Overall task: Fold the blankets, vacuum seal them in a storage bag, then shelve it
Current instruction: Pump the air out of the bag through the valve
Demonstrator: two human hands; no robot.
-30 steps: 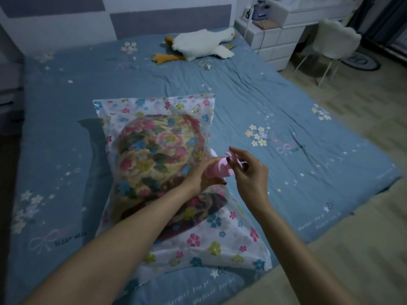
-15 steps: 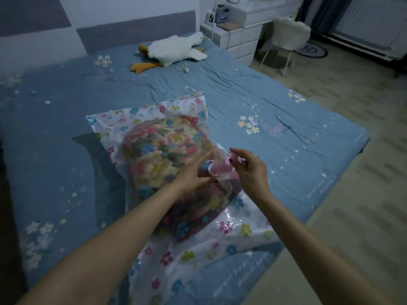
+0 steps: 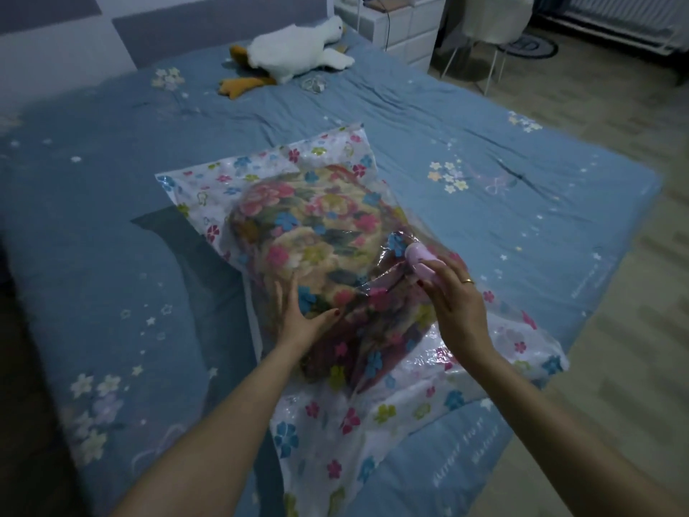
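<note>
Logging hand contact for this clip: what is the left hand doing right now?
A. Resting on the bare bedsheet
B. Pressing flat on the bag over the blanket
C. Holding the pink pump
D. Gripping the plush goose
B: the left hand lies with its fingers spread on the bag over the blanket, while the right hand holds the pink pump.

A white plush goose [image 3: 298,50] lies on the blue bedspread [image 3: 93,218], with a white chair [image 3: 492,24] beyond.
</note>
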